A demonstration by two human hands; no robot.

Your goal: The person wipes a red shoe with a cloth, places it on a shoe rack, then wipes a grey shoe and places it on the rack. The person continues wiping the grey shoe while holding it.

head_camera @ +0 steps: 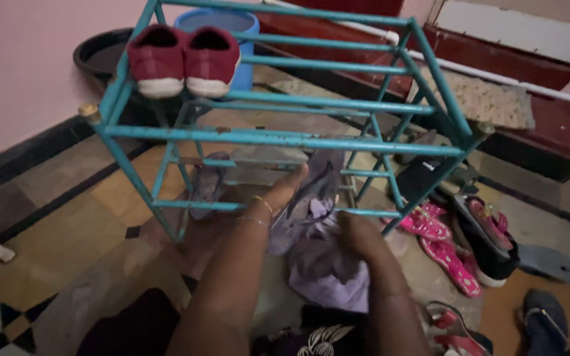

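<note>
The left hand grips a grey sandal by its sole inside the rack, the right hand clutches a lilac cloth; both look light, the sandal bendy, best held mid-sole.

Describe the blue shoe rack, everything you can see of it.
The rack is a frame of thin teal-blue bars, metal by the look, with worn paint and brass-coloured caps on its front corner posts. It stands upright on the tiled floor near a pink wall. Its tiers are open rails. A pair of red shoes sits on the top tier, at its left end. The left hand reaches between the front rails, holding a grey sandal.
</note>
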